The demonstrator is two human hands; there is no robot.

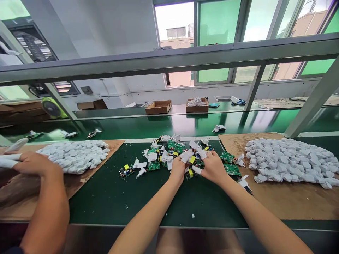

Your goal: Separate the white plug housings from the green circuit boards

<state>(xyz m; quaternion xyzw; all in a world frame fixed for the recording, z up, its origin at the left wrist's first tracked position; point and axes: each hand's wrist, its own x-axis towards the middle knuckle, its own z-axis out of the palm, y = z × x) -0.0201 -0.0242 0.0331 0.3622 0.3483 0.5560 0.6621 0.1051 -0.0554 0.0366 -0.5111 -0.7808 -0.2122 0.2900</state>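
My left hand (178, 169) and my right hand (214, 168), white covers on several fingertips, meet over a pile of circuit boards (174, 145) with white plastic pieces attached. Between them is a circuit board (197, 161) with a yellow component, and the fingers of both hands are closed around its edges. Fingers partly hide it, and boards behind blend with it. Just right of my right hand lie loose green boards (232, 169). A separate board (126, 170) sits at the pile's left end, beside a white plug-like piece (140, 167).
Heaps of white plastic parts lie on cardboard at right (291, 160) and left (76, 155). A co-worker's hand (37, 164) is at far left. Behind runs a green conveyor belt (159, 126) carrying a few boards, with cardboard boxes (159, 107) beyond. A metal frame (169, 63) spans above.
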